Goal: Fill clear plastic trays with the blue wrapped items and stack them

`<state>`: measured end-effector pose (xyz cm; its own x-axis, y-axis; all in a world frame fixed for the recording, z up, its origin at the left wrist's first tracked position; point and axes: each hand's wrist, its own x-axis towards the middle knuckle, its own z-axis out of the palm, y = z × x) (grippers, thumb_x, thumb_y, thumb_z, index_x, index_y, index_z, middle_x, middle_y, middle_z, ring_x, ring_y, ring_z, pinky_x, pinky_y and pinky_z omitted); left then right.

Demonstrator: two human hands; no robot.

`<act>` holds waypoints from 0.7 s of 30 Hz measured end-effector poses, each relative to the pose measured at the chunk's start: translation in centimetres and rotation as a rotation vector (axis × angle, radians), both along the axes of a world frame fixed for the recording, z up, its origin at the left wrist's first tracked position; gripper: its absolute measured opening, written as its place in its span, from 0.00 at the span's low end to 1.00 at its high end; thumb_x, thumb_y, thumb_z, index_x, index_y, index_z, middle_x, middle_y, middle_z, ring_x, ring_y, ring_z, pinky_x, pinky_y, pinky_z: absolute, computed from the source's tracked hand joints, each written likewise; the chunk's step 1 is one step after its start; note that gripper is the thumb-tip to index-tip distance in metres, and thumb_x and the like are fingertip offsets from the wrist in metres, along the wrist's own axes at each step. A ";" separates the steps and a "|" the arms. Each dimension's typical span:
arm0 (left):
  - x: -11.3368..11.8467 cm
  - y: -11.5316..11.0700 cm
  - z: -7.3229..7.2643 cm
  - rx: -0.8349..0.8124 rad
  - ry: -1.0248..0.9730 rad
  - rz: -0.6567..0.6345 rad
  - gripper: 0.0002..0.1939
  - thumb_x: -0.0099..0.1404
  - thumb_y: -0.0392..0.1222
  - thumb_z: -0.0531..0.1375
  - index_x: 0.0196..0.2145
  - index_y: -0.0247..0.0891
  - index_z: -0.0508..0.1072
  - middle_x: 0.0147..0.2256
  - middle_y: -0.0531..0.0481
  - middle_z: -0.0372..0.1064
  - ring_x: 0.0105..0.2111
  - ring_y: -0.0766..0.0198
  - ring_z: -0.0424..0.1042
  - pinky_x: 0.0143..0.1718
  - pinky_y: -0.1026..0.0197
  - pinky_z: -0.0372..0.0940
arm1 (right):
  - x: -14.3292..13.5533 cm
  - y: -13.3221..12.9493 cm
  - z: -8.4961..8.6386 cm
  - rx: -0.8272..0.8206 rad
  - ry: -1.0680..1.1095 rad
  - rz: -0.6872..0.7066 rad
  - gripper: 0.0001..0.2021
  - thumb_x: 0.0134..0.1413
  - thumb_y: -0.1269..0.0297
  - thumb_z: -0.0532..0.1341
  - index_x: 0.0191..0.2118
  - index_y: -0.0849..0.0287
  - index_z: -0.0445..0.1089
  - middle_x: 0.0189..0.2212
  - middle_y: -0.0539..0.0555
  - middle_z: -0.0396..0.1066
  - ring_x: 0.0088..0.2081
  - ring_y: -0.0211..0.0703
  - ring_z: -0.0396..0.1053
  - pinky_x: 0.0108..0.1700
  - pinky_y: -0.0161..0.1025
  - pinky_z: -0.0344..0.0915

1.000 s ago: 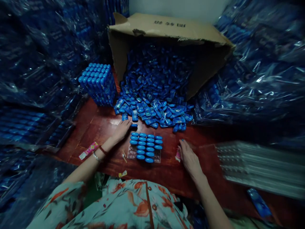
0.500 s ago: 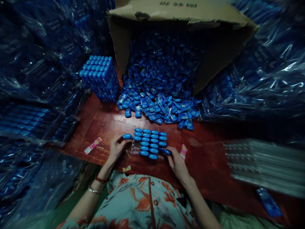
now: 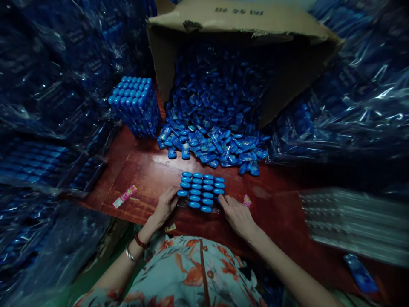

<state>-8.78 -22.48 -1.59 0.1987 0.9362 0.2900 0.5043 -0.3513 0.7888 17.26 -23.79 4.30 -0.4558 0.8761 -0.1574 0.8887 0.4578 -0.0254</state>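
Small blue containers with glossy oval ends [image 3: 197, 187] stand in several columns on a clear plastic tray, which is mostly covered by them and by my hands. My left hand [image 3: 166, 204] is closed at the tray's left side, its fingertips on a blue container [image 3: 182, 193] at the lower end of the left column. On the right side, my right hand [image 3: 235, 214] has its fingers together at the lower end of the right column. A dark blue container shows only slightly at those fingertips; most of it is hidden.
A cardboard box [image 3: 246, 18] lies open towards me, spilling loose blue packs [image 3: 220, 145] onto the red-brown table [image 3: 143, 166]. A block of stacked containers [image 3: 131, 96] stands left of it. Clear trays [image 3: 354, 224] lie right. Plastic-wrapped stacks [image 3: 361, 111] flank the table.
My left hand has brought its blue container down and right into line with the left column. My right hand has moved slightly left and up against the right column, covering its container.
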 end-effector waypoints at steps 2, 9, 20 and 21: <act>0.0 0.3 0.0 -0.001 0.053 -0.057 0.11 0.65 0.34 0.49 0.40 0.36 0.69 0.34 0.46 0.69 0.34 0.63 0.69 0.36 0.62 0.66 | -0.5 0.3 0.6 -0.021 -0.057 0.012 0.21 0.51 0.83 0.50 0.50 0.62 0.63 0.35 0.58 0.70 0.34 0.43 0.68 0.30 0.35 0.62; -1.3 1.0 1.5 -0.066 0.225 -0.164 0.14 0.63 0.30 0.48 0.42 0.37 0.69 0.36 0.45 0.68 0.35 0.62 0.68 0.37 0.60 0.66 | -0.8 0.1 -0.3 0.103 -0.079 0.085 0.22 0.52 0.82 0.49 0.51 0.61 0.63 0.35 0.58 0.71 0.33 0.43 0.68 0.31 0.36 0.63; -1.3 0.7 -0.3 -0.124 0.091 0.055 0.10 0.65 0.42 0.51 0.43 0.39 0.66 0.35 0.48 0.71 0.34 0.62 0.71 0.37 0.58 0.68 | 0.2 1.8 -0.5 0.089 0.095 0.094 0.25 0.51 0.81 0.48 0.53 0.56 0.62 0.40 0.58 0.70 0.36 0.43 0.69 0.36 0.38 0.63; -1.3 0.8 -0.3 -0.135 0.075 0.038 0.11 0.65 0.42 0.51 0.43 0.39 0.66 0.37 0.48 0.71 0.35 0.62 0.71 0.37 0.58 0.68 | -0.1 2.1 0.1 0.076 0.059 0.112 0.24 0.50 0.82 0.48 0.51 0.56 0.63 0.38 0.58 0.71 0.34 0.44 0.69 0.35 0.38 0.62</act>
<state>-10.11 -21.67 -1.84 0.1787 0.9730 0.1462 0.5748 -0.2238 0.7871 17.16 -21.66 4.41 -0.5578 0.8277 -0.0623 0.8300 0.5565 -0.0371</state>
